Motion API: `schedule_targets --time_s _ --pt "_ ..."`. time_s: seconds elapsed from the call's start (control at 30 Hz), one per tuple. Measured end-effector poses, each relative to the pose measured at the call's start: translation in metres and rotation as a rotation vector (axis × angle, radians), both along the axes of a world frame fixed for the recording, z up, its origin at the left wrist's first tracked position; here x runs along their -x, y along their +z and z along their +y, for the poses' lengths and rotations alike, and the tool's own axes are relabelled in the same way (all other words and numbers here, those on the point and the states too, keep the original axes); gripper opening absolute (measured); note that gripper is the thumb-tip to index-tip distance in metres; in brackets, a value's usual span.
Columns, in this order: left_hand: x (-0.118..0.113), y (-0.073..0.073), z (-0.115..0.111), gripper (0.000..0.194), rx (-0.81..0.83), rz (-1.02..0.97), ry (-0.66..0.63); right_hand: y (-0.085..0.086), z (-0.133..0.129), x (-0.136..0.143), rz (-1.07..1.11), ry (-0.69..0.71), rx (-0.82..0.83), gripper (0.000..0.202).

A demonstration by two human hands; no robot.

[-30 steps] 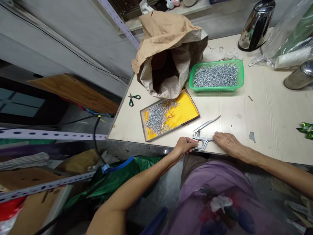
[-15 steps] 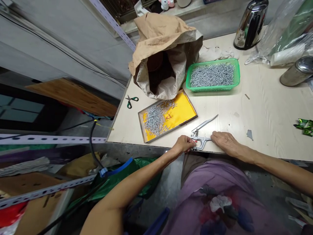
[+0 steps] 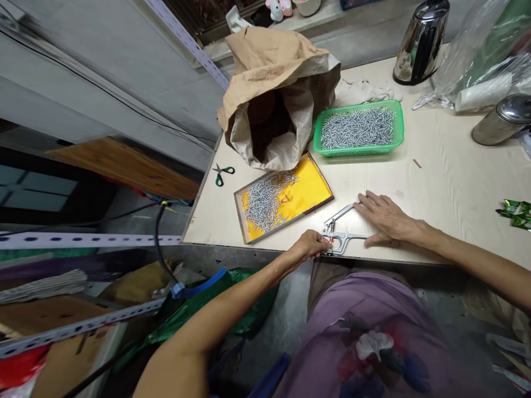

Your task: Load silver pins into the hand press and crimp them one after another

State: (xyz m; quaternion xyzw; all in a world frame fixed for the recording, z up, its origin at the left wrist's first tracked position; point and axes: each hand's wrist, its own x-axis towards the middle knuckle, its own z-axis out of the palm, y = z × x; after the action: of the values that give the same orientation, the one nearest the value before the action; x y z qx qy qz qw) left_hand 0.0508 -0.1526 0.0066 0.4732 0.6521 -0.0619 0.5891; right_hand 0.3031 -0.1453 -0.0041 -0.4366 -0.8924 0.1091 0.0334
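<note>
A pair of silver metal pliers (image 3: 343,237), with a coil spring and a curved frame, lies at the table's front edge, its handles spread apart to the right. My left hand (image 3: 312,244) is closed in a pinch at the jaw end, beside a small red part; what lies between the fingertips is too small to make out. My right hand (image 3: 388,221) spans both handles, fingers over the upper handle's tip and thumb at the lower one. Just beyond my left hand sits a shallow yellow-lined tray (image 3: 314,185) with many small silver metal pins (image 3: 265,204).
A green basket (image 3: 360,150) full of similar pins stands behind the tray, next to an open brown paper sack (image 3: 277,61). Small scissors (image 3: 223,174) lie at the left. A kettle (image 3: 421,41), a metal canister (image 3: 501,120) and green wrappers (image 3: 518,213) are at the right.
My right hand has moved up and opened wider, from pinching the lower handle to spanning both handles. My left hand stays at the jaws.
</note>
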Motion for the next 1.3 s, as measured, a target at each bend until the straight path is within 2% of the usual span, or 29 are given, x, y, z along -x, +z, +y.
schedule_targets --time_s 0.1,0.2,0.37,0.47,0.53,0.57,0.7,0.73,0.8,0.9,1.0,1.07,1.17,1.3 --pt "0.0 0.001 -0.001 0.024 -0.003 -0.024 0.017 -0.001 0.005 0.003 -0.048 0.019 0.003 0.103" --pt "-0.001 0.002 -0.002 0.023 0.005 -0.036 0.035 0.006 0.003 0.007 -0.083 -0.001 0.017 0.096" --pt "-0.002 0.001 -0.002 0.019 0.003 -0.016 0.048 0.015 -0.002 0.009 -0.094 -0.005 -0.003 0.069" --pt "-0.001 0.003 -0.005 0.02 -0.006 0.032 0.003 0.014 -0.005 0.009 -0.1 0.005 -0.011 0.051" --pt "0.0 0.005 -0.009 0.024 -0.11 0.096 -0.079 0.013 -0.008 0.009 -0.092 0.014 -0.005 0.042" --pt "-0.001 0.007 -0.012 0.025 -0.222 0.138 -0.131 0.013 -0.009 0.01 -0.085 0.017 0.0 0.04" --pt "-0.015 0.009 -0.021 0.013 -0.806 0.198 -0.384 0.015 -0.012 0.012 -0.072 0.011 0.026 0.039" --pt "-0.022 0.008 -0.021 0.014 -0.899 0.177 -0.461 0.016 -0.013 0.012 -0.078 0.005 0.033 0.04" --pt "-0.036 0.005 -0.016 0.03 -1.011 0.136 -0.616 0.017 -0.014 0.013 -0.092 -0.01 0.043 0.043" --pt "-0.053 -0.001 -0.005 0.053 -1.046 0.12 -0.799 0.018 -0.014 0.011 -0.081 -0.013 0.06 0.052" --pt "-0.058 -0.004 0.004 0.059 -1.006 0.156 -0.934 0.02 -0.016 0.006 -0.062 -0.022 0.092 0.068" --pt "-0.059 -0.003 0.008 0.061 -0.995 0.189 -0.992 0.023 -0.018 0.004 -0.082 -0.071 0.115 0.07" --pt "-0.061 0.003 0.012 0.063 -0.969 0.215 -1.061 0.028 -0.025 0.005 -0.12 -0.113 0.122 0.056" --pt "-0.064 0.012 0.016 0.042 -0.938 0.211 -1.143 0.029 -0.037 0.01 -0.119 -0.106 0.068 0.038"
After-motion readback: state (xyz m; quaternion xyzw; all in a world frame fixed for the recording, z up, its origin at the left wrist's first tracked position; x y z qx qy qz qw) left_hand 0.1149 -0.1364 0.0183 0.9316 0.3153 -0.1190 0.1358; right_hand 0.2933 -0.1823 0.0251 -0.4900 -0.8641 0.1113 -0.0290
